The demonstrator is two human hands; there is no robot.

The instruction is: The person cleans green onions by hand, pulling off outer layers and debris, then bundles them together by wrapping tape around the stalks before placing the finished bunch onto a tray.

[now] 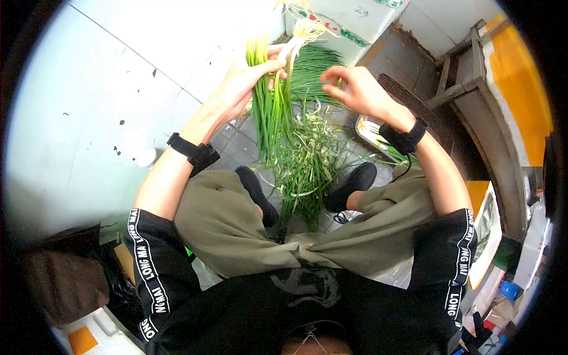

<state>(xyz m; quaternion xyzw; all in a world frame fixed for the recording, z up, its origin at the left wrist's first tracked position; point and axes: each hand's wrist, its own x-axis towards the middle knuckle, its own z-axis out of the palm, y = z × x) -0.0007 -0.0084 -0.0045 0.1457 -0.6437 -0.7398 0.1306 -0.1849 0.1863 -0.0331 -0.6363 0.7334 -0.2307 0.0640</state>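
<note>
Green onions point(272, 121) gripped in your left hand's point(241, 81) fingers above the floor point(226, 141), your right hand point(358, 92) beside them with fingers loosely curled and apart, loose greens point(310, 160) piled between your shoes point(257, 190).

Vegetable-preparation corner, perhaps in a shop or kitchen, loose greens point(313, 160) heaped on tiled floor point(241, 147), white wall tiles point(154, 56), taped box point(343, 16)

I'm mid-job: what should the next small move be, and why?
Probably bring the right hand over to the green onions and strip a loose outer leaf near the roots. The left hand already grips the bunch, the right seems empty and stands apart, and loose leaves lie heaped below.
</note>
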